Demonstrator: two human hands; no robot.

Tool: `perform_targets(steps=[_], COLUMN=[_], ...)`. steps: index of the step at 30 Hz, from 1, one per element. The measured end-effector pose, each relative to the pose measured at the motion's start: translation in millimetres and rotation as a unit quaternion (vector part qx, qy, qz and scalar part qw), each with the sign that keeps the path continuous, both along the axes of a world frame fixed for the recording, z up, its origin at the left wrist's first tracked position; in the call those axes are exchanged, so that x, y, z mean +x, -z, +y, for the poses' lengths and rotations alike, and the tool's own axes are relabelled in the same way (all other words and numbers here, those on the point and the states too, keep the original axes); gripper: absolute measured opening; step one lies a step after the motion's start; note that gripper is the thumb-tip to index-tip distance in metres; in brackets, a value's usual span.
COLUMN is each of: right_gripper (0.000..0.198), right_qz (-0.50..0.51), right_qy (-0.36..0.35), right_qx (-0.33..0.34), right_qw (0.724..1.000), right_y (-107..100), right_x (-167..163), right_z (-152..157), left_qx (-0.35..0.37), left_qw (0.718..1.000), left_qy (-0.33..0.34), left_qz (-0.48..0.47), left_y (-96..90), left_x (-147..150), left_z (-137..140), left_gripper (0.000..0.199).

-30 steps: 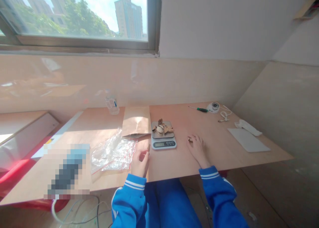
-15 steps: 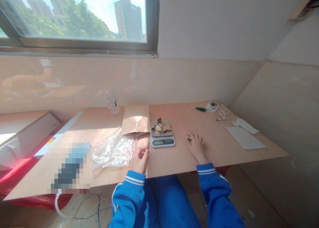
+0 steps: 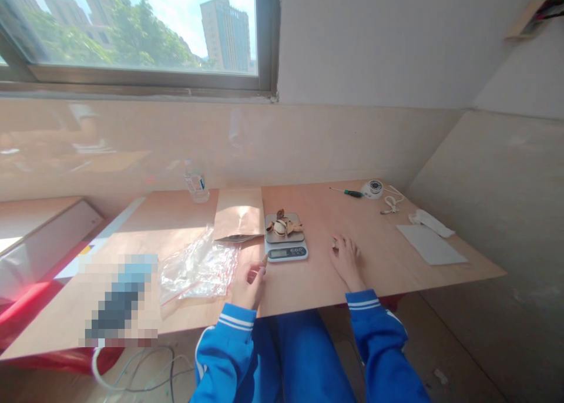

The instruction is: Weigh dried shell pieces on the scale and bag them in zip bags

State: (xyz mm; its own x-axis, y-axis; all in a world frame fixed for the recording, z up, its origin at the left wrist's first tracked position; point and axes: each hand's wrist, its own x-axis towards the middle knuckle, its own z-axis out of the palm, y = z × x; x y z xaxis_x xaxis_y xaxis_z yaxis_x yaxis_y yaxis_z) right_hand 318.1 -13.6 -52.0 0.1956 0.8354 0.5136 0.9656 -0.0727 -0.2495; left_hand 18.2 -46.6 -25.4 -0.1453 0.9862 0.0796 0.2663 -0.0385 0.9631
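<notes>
A small digital kitchen scale (image 3: 287, 252) stands in front of me with several tan and brown dried pieces (image 3: 281, 227) heaped on its metal plate; they resemble dried mushrooms. My left hand (image 3: 248, 285) rests on the table at the scale's near left corner. Its fingers are closed on a small brown dried piece (image 3: 265, 260) that points up. To the right of the scale, my right hand (image 3: 347, 259) lies with curled fingers. Between its thumb and index finger shows another small light-and-dark dried piece (image 3: 334, 244), mostly hidden.
A brown paper bag (image 3: 239, 212) lies left of the scale, its mouth toward me. Beside it are clear zip bags (image 3: 198, 268) and a plastic bottle (image 3: 196, 182). At the right are a screwdriver (image 3: 352, 193), a white round device (image 3: 372, 189) and white sheets (image 3: 432, 245).
My left hand has shifted slightly, and the brown piece in its fingers shows more clearly beside the scale. The piece in my right fingers is also more visible. The heap looks unchanged.
</notes>
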Motion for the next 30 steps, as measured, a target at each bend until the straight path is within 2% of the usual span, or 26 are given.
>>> perform_targets(steps=[5,10,12,15,18,20,24,27,30], right_gripper=[0.034,0.04,0.04,0.03,0.023,0.022,0.027,0.032,0.047], right_qz=[0.0,0.059,0.08,0.108,0.11,0.11,0.113,0.069,0.033], right_qy=[-0.039,-0.182,-0.203,-0.202,-0.216,-0.195,-0.067,-0.013,0.031], right_qx=[0.004,-0.03,-0.051,-0.07,-0.066,-0.043,0.005,-0.032,-0.068], right_qw=[0.999,0.981,0.975,0.971,0.968,0.974,0.991,0.997,0.997], right_y=[-11,-36,-45,-55,-58,-58,-53,-41,-24], right_x=[-17,-61,-74,-77,-60,-41,1,20,21], right_z=[-2,25,39,50,47,43,41,39,26], left_qx=[-0.001,0.0,-0.002,0.005,0.0,-0.005,0.0,0.0,-0.001], left_qw=[1.0,1.0,1.0,1.0,1.0,1.0,1.0,1.0,0.999], left_qy=[0.0,0.013,0.022,0.022,0.016,0.011,0.011,0.017,0.026], left_qz=[-0.004,0.005,0.006,0.009,0.019,0.018,0.013,0.013,0.023], left_y=[3.7,6.5,7.2,8.6,8.3,6.1,0.2,-1.5,-1.3], left_x=[0,-2,-3,-4,-3,-3,-2,-1,-2], left_z=[0,1,1,1,0,0,-1,-1,-1], left_gripper=[0.03,0.031,0.032,0.033,0.033,0.032,0.03,0.028,0.029])
